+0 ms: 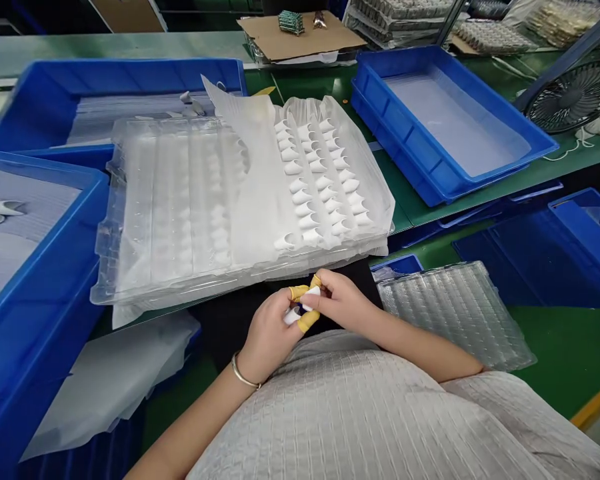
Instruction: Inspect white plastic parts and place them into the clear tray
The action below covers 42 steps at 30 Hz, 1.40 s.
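Note:
My left hand point(270, 330) and my right hand point(341, 301) meet close to my body, both with yellow finger cots on the fingertips. Together they pinch a small white plastic part point(307, 301); a second white piece shows under my left fingers. Just beyond my hands lies a stack of clear blister trays point(180, 200). Its right half holds rows of white pointed parts point(315, 173), and a thin translucent sheet point(240, 120) is folded back over the middle.
A blue bin point(30, 293) stands at my left and another behind the trays. An empty-looking blue bin point(445, 120) sits at the far right. A clear dimpled tray point(455, 313) lies right of my hands. A fan point(575, 93) and cardboard point(300, 37) are at the back.

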Tool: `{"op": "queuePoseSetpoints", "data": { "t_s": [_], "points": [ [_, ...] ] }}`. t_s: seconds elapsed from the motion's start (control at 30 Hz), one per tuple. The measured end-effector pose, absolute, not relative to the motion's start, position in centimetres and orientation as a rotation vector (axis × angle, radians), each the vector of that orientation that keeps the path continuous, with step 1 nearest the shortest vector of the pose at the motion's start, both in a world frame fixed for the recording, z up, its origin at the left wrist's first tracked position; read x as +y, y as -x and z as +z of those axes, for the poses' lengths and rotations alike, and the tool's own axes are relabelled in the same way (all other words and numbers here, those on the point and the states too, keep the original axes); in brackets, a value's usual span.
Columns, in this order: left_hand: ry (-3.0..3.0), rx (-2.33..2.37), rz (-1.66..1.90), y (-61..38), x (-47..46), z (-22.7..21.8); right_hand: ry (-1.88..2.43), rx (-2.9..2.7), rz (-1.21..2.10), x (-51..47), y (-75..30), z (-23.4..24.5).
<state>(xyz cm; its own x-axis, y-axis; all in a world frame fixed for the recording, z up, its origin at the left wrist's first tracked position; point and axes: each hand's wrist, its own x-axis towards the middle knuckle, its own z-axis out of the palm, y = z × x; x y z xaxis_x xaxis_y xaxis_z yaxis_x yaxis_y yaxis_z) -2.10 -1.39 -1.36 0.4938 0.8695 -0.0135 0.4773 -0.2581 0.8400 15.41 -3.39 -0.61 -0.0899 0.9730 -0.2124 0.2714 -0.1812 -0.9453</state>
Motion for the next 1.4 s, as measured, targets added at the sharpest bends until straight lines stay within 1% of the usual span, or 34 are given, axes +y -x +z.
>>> {"op": "queuePoseSetpoints", "data": {
  "t_s": [0.07, 0.17, 0.3, 0.4, 0.6, 0.7, 0.8, 0.93, 1.0, 1.17, 1.3, 1.33, 1.4],
  "points": [
    [-1.824, 1.088, 0.599, 2.1, -1.5, -1.2, 1.432, -1.365, 1.365, -3.2, -15.6, -0.7],
    [-1.685, 1.057, 0.616, 2.1, -1.7, -1.2, 1.366, -1.154, 1.497, -2.9, -16.1, -1.3],
    [-1.628, 1.07, 0.622, 2.3, -1.8, -1.3, 1.367, -0.994, 1.515, -2.8, -16.9, -2.0],
    [-1.628, 1.083, 0.61, 2.4, -1.8, -1.3, 1.349, -1.035, 1.536, -2.9, -17.4, -1.8],
    [-1.718, 1.088, 0.574, 2.4, -1.8, -1.4, 1.27, -1.296, 1.608, -3.0, -17.5, -1.1],
    [-1.642, 1.131, 0.655, 2.4, -1.7, -1.3, 1.27, -1.335, 1.544, -3.1, -17.8, -1.0],
    [-1.604, 1.154, 0.689, 2.5, -1.6, -1.2, 1.279, -1.527, 1.36, -3.3, -18.1, -0.9],
    [-1.693, 1.15, 0.694, 2.9, -1.7, -1.3, 1.255, -1.743, 1.124, -3.6, -18.4, -0.7],
    [-1.779, 1.174, 0.705, 3.0, -1.7, -1.5, 1.246, -1.75, 1.123, -3.6, -18.4, -0.8],
    [-2.058, 1.161, 0.755, 3.2, -1.7, -2.1, 1.306, -1.607, 1.317, -3.7, -17.3, -0.9],
    [-2.141, 1.165, 0.762, 3.0, -1.7, -2.0, 1.463, -1.691, 1.174, -3.8, -15.9, -0.4],
    [-2.128, 1.166, 0.752, 3.0, -1.7, -1.9, 1.471, -1.685, 1.169, -3.7, -15.7, -0.3],
    [-2.082, 1.157, 0.729, 3.0, -1.8, -1.6, 1.439, -1.569, 1.277, -3.6, -15.6, -0.4]
  ]
}}
